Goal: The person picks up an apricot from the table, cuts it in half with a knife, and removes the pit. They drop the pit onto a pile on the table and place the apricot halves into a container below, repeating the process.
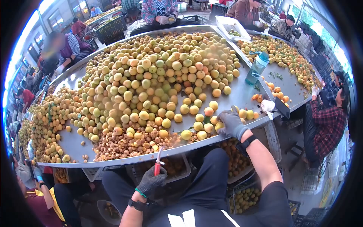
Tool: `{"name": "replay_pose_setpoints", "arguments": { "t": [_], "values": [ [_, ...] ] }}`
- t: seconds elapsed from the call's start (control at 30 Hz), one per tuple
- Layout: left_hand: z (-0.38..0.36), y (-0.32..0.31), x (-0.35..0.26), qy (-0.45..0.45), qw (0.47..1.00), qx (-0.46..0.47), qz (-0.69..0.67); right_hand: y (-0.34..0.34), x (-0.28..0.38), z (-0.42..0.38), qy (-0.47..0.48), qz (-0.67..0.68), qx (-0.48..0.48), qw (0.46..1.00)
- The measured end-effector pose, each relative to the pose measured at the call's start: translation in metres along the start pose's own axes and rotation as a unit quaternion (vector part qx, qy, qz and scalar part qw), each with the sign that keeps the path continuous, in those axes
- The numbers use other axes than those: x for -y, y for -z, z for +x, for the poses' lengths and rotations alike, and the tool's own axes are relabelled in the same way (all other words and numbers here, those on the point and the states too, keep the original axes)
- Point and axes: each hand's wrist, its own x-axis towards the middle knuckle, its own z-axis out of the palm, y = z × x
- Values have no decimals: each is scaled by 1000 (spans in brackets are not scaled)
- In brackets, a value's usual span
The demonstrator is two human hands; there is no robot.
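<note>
My left hand (pixel 153 181), in a dark grey glove, is below the table's near edge. It is closed around the red handle of a small tool (pixel 157 166) with a curved metal tip pointing up. My right hand (pixel 232 125), in a grey glove, reaches over the near rim into loose apricots. Its fingers curl around a yellow apricot (pixel 219 126), partly covered by the glove. More apricots (pixel 201 134) lie just left of that hand. A heap of small brown-orange pits or fruit pieces (pixel 128 145) lies along the near rim, beyond my left hand.
A large pile of apricots (pixel 151 75) covers much of the metal table (pixel 236 92). A teal bottle (pixel 257 68), crumpled white tissue (pixel 267 107) and dark phone-like slab (pixel 282 108) are at the right. Crates (pixel 245 198) of fruit stand below. Several people work around the tables.
</note>
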Motion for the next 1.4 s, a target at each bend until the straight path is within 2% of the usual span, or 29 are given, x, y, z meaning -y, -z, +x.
{"name": "replay_pose_setpoints", "arguments": {
  "t": [0.07,0.1,0.13,0.17,0.2,0.23,0.3,0.33,0.4,0.43,0.5,0.53,0.57,0.63,0.7,0.77,0.9,0.97,1.0,1.07,1.1,1.17,1.2,1.23,1.27,1.3,1.33,1.37,1.4],
  "values": [
    [-6,-7,-11,7,1000,8,1,0,5,-13,65,90,-161,981],
    [-7,-9,-14,21,1000,17,5,2,10,-21,67,87,-161,981],
    [-6,-9,-14,20,1000,15,2,8,20,-30,97,233,-196,948],
    [-3,-8,-12,10,1000,29,5,7,30,-38,124,374,-224,891],
    [-3,-8,-12,1,999,41,6,-5,39,-43,143,528,-190,815],
    [-6,-13,-17,2,999,35,3,-2,62,-59,78,703,-83,701],
    [-12,-25,-30,-8,996,81,-36,-16,96,-74,104,773,-26,626],
    [-14,-28,-29,-5,997,69,-41,-25,110,-82,100,776,8,623],
    [-13,-32,-24,-88,990,103,45,-40,139,-95,116,787,49,604],
    [-15,-34,-22,-85,991,91,42,-39,154,-102,98,790,65,602],
    [-18,-36,-15,-113,984,108,88,-49,172,-110,131,759,45,636],
    [-17,-37,-10,-149,973,96,150,-51,179,-117,97,757,48,644],
    [-21,-37,-6,-146,974,91,149,-58,182,-121,98,759,54,642],
    [-29,-37,-2,-149,934,54,320,-69,184,-128,137,697,24,704],
    [-37,-38,-6,-156,919,37,361,-69,188,-136,130,711,29,690],
    [-43,-38,-7,-162,868,-4,469,-73,193,-143,101,775,27,624],
    [-42,-38,7,-220,843,-16,491,-75,193,-147,72,782,43,617],
    [-42,-37,9,-232,825,-21,514,-83,193,-147,56,814,60,575],
    [-43,-37,9,-232,826,-21,514,-86,192,-145,56,814,60,575],
    [-46,-37,11,-210,857,6,471,-88,191,-141,180,664,-67,722],
    [-47,-37,13,-208,858,7,470,-85,192,-143,179,664,-66,723],
    [-48,-36,16,-192,909,43,369,-75,196,-150,88,719,-8,689],
    [-49,-36,17,-191,909,43,369,-97,187,-142,126,775,-5,619],
    [-48,-36,14,-176,934,49,306,-101,181,-140,126,775,-6,620],
    [-48,-36,12,-159,956,55,241,-104,176,-141,33,880,120,459],
    [-49,-36,11,-158,956,57,240,-106,170,-141,-62,931,237,269],
    [-49,-35,9,-155,959,56,231,-100,169,-139,-102,912,281,279],
    [-49,-34,9,-150,962,55,222,-94,171,-142,-103,912,281,280],
    [-52,-35,8,-147,963,56,220,-86,174,-149,-51,911,212,351]
  ]
}}
